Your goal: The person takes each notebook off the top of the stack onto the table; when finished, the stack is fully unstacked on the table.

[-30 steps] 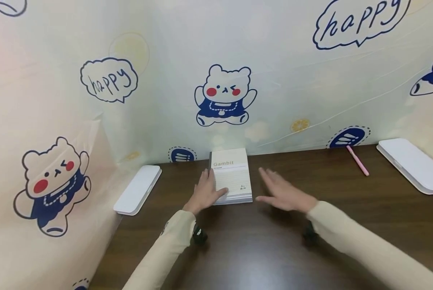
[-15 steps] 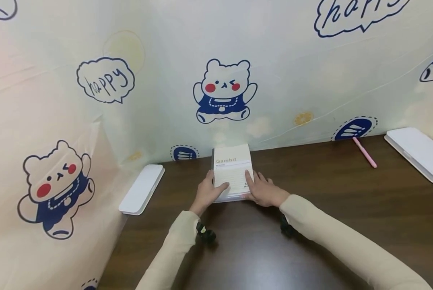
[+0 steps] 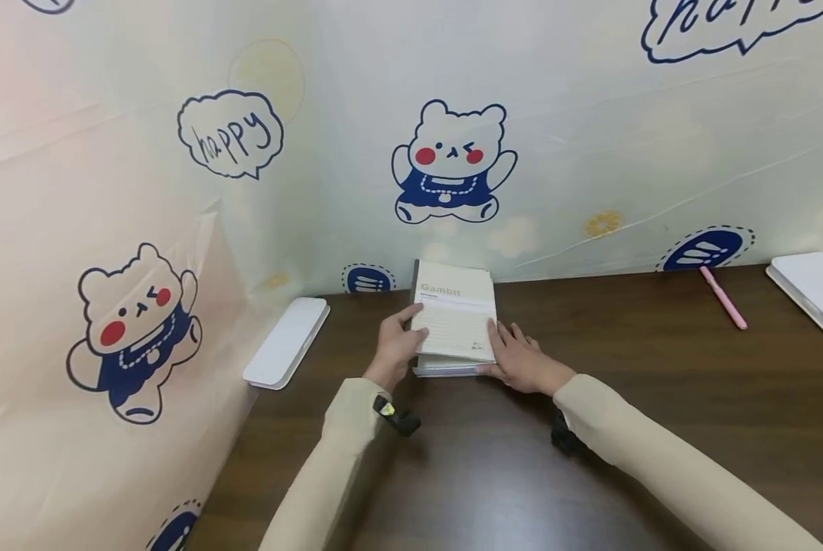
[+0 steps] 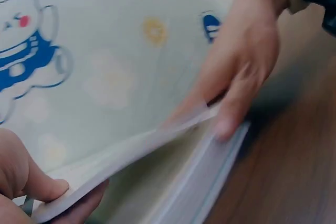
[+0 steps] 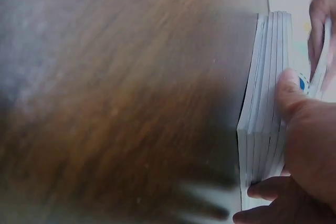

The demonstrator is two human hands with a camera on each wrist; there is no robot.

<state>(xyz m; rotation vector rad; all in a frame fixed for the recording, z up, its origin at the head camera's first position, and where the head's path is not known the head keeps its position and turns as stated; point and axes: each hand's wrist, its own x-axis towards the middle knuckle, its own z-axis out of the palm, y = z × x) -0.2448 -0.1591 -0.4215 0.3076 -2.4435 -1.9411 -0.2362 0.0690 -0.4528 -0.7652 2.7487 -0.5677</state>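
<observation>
A cream notebook [image 3: 456, 314] with "Gambit" on its cover lies on top of a stack of notebooks [image 3: 453, 370] at the back of the table. My left hand [image 3: 394, 348] pinches this top notebook at its left edge. In the left wrist view the thumb [image 4: 47, 188] lies above it and a finger below, and a gap shows under the raised notebook. My right hand [image 3: 528, 363] grips the stack's near right corner. Seen from the right wrist, the thumb [image 5: 289, 93] presses the near side and fingers [image 5: 270, 187] lie along the adjoining side.
A white case [image 3: 287, 343] lies to the left of the stack on the dark wooden table [image 3: 480, 467]. Toward the right are a pink pen [image 3: 724, 298] and another white case [image 3: 821, 298]. A printed cloth [image 3: 556, 138] hangs directly behind the table.
The right hand came in from the right and took hold of the stack's near right corner. The left hand then raised the top notebook off the stack. The head view shifted slightly.
</observation>
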